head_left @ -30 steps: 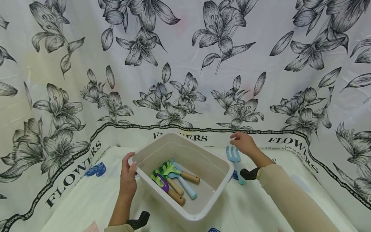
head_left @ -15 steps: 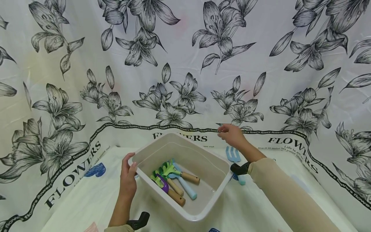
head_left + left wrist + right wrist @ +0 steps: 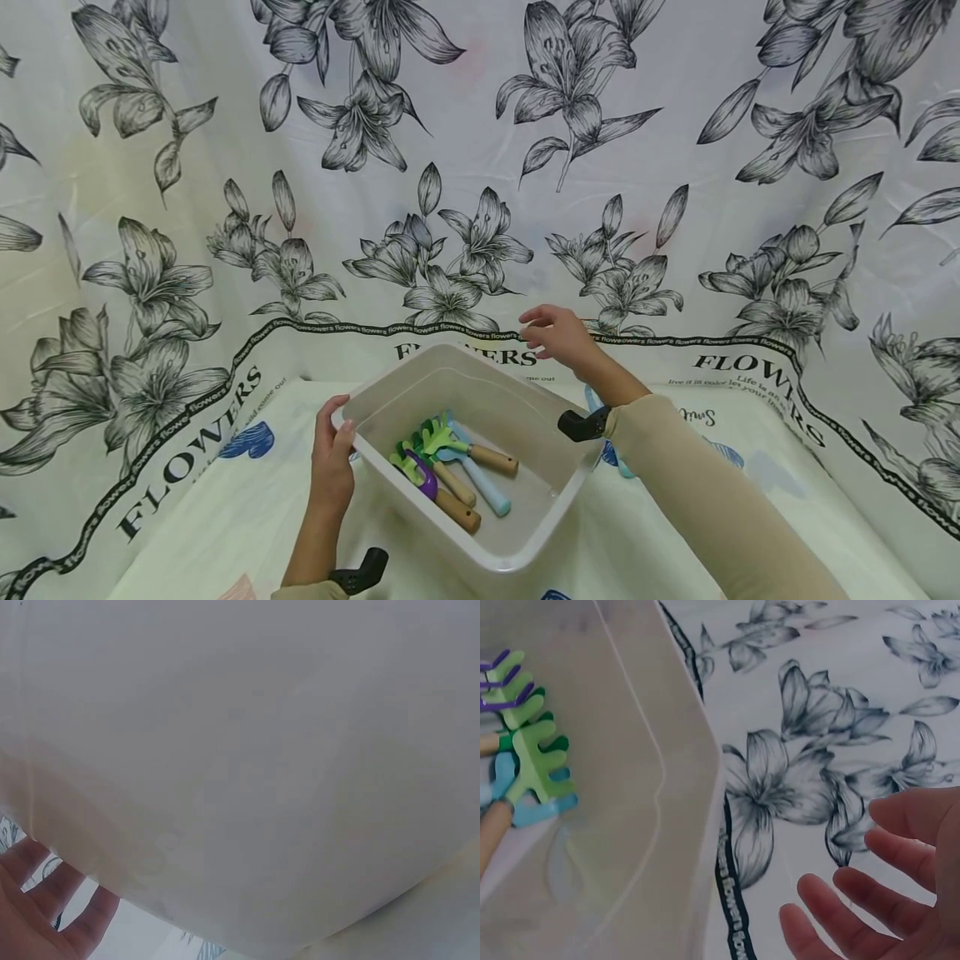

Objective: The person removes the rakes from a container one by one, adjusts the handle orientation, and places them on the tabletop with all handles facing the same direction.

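Note:
A beige plastic tub stands turned at an angle on the cloth. Inside lie several small garden tools: a light green hand rake with a wooden handle, a purple-headed tool and a light blue tool, overlapping each other. My left hand grips the tub's left corner, thumb over the rim; the left wrist view has its fingers against the outer wall. Beyond the far right rim hovers my right hand, fingers loosely bent and holding nothing. My right wrist partly hides a light blue fork outside the tub.
Pale cloth with blue prints covers the surface under the tub. A white curtain with black line-drawn lilies hangs behind and around the sides. Black wrist mounts sit on both arms.
My right hand has moved left, from above the light blue fork to beyond the tub's far rim, and its fingers have spread. The left hand and tub have stayed put.

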### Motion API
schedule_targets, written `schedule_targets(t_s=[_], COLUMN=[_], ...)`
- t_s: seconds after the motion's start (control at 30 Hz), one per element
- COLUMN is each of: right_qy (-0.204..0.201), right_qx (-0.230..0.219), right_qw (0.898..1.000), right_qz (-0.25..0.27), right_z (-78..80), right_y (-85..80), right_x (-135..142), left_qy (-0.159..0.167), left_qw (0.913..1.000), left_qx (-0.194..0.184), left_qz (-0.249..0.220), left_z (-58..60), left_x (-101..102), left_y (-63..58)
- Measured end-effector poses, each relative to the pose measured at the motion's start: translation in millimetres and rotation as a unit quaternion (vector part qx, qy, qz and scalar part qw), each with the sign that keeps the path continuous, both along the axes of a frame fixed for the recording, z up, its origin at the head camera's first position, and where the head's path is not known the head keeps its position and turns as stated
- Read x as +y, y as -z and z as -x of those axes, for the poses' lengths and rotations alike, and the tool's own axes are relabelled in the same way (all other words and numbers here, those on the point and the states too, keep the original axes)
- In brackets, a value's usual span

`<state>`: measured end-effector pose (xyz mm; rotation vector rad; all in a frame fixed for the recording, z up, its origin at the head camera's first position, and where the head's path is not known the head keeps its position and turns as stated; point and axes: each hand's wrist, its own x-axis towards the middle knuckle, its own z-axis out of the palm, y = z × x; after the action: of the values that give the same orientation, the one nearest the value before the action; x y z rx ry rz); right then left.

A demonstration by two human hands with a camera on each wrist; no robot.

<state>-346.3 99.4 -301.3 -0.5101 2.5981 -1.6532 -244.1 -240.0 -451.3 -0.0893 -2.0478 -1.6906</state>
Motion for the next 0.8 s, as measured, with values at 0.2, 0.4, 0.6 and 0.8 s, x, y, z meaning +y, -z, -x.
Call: schedule_targets(t_s=[0.2,0.4,0.6,0.8], right_qy=[-0.039,-0.064,-0.069,-0.073], right_qx=[-0.032,-0.058,-0.058,-0.06], right_qw=[0.998,0.993,0.99,0.989], right_qz=[0.039,0.082,0.11,0.116], right_z=[-2.4,-9.1,-14.9,-16.5], right_y=[2.9,4.6,7.4,13.0], right_x=[-21,-44,-68,-89], left_qy=[0.001,0.006,0.005,0.008], left_qw=[1.0,0.9998,0.9998,0.9997], left_qx=[0.0,0.005,-0.007,-0.011], left_qz=[-0.006,-0.017,-0.016,-0.021], left_z=[0.1,2.0,1.2,-0.9], left_x=[-1,-1,-2,-1], left_y=[-1.2,-1.4,-2.8,-2.5])
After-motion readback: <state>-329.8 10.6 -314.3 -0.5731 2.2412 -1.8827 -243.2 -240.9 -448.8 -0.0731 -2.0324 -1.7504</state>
